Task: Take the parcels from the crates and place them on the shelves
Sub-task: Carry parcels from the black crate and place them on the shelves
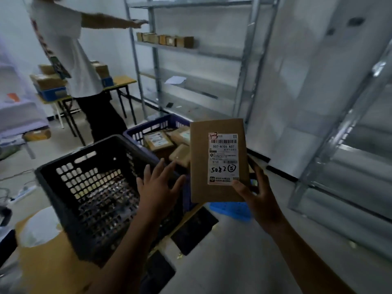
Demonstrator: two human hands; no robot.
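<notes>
Right hand (257, 193) at lower right, gripping upright brown parcel (218, 160) by its bottom edge; left hand (158, 185) open, fingers spread, above black crate (91, 187) at centre.

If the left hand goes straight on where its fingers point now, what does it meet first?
Probably the parcels in the blue crate; the left hand is open, fingers pointing up and forward toward them. Depth is unclear.

Brown parcel (218, 160) up front, white label (223, 159) with black barcode stripes and a red-marked corner. Black lattice-holed crate (93, 194), purple-blue crate (157, 126) behind. Grey shelves (191, 49); a bright blue patch (231, 211) below, possibly a tray.
</notes>
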